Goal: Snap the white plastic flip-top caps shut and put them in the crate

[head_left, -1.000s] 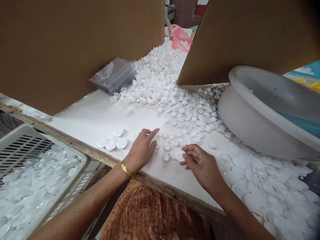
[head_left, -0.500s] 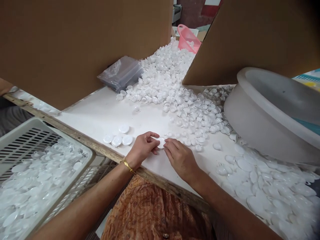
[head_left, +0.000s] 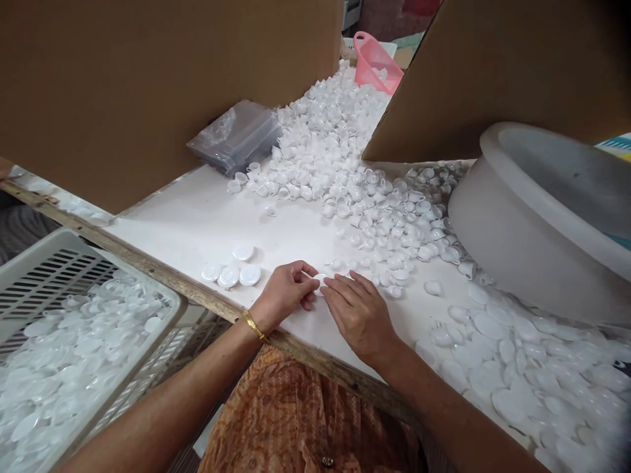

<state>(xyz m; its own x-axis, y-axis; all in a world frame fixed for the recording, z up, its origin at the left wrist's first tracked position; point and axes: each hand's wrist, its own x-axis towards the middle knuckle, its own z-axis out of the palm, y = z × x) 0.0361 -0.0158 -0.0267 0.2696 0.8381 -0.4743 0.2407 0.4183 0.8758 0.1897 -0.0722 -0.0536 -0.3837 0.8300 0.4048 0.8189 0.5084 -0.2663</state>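
Note:
My left hand (head_left: 290, 289) is closed, pinching a small white saucer (head_left: 319, 280) between thumb and fingers just above the table. My right hand (head_left: 362, 312) is at the saucer's right side, fingers stretched out and slightly apart, the fingertips at its edge and partly covering it. Left of my hands lie several white saucers (head_left: 250, 274) in a small group. Beyond my hands a big heap of tiny white toy teacups (head_left: 340, 151) spreads over the table. More white saucers (head_left: 522, 368) lie loose in a pile at the right.
A pale crate (head_left: 180, 305) of white pieces stands at the lower left. Cardboard panels (head_left: 162, 79) rise behind the table (head_left: 172, 223). A large grey tub (head_left: 517, 249) stands on the right, a plastic-wrapped pack (head_left: 236, 138) at the back, and a pink scoop (head_left: 377, 66) beyond.
My right hand has loosened its pinch on the saucer's edge and its fingers have straightened and spread. The left hand still holds the saucer. The view has shifted slightly.

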